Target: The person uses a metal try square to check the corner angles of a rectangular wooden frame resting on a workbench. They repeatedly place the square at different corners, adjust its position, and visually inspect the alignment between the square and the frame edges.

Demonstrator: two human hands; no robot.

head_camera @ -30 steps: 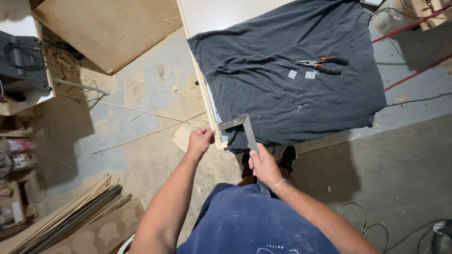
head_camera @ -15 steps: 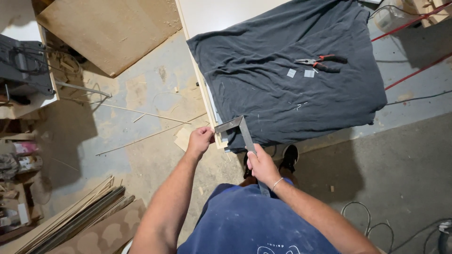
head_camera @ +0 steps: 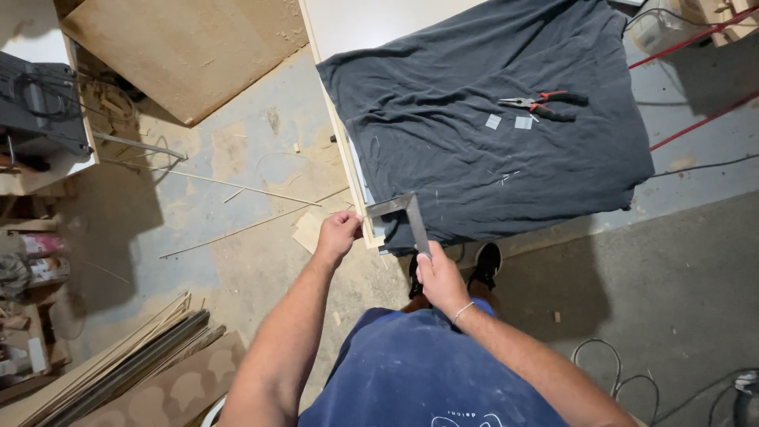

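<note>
Resting against the near corner of the surface (head_camera: 336,47), just below the middle of the frame, a metal try square (head_camera: 405,215) has one arm along the pale front edge and the other running down toward the person. The left hand (head_camera: 340,234) is closed, its grip pinching the end of the shorter arm at the corner, seemingly to keep it tight against the edge. The right hand (head_camera: 437,277) wraps the lower end of the long blade, fingers pressed together around it with the forefinger laid along the steel, as one does to steady a square. A dark grey cloth (head_camera: 474,134) is spread over most of the surface, hanging over its near edge. On it, toward the upper right, lie red-handled pliers (head_camera: 538,103) and two small pale squares (head_camera: 507,122), well apart from the hands. Lower left, thin wooden strips (head_camera: 118,348) are stacked on the floor; a big chipboard sheet (head_camera: 190,47) lies upper left.
</note>
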